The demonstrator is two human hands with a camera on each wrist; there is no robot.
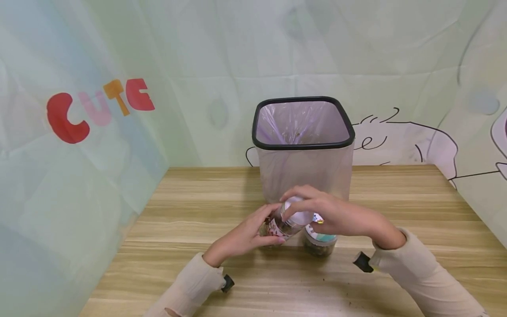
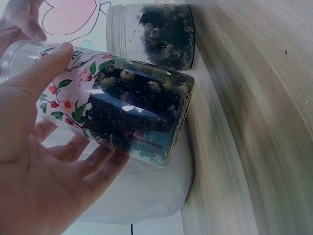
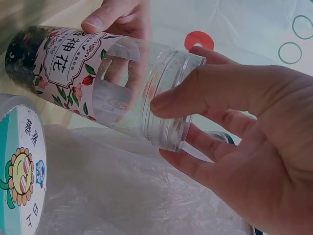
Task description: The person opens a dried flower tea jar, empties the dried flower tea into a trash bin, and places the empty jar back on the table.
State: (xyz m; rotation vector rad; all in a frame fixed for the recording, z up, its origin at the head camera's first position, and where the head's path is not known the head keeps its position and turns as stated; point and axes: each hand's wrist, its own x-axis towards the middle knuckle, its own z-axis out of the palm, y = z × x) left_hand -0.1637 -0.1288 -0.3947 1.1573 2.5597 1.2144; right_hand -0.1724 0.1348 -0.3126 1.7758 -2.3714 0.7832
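Observation:
My left hand (image 1: 247, 231) grips a clear plastic jar (image 2: 142, 105) of dried flower buds, thumb across its pink floral label and fingers underneath. The jar is tilted, with the dark contents gathered toward its base. At its upper end my right hand (image 1: 336, 215) holds the clear screw lid (image 3: 168, 98) between thumb and fingers. A second jar (image 1: 318, 246) stands upright on the table just under the right hand, topped by a white and teal lid (image 3: 24, 166) with a sunflower picture. Dark dried contents show inside it (image 2: 168, 36).
A bin with a black rim (image 1: 303, 146) and a clear bag inside stands right behind the hands. The wooden table (image 1: 198, 202) has a few dark crumbs near the front. Printed cloth walls (image 1: 206, 53) rise at the back and sides.

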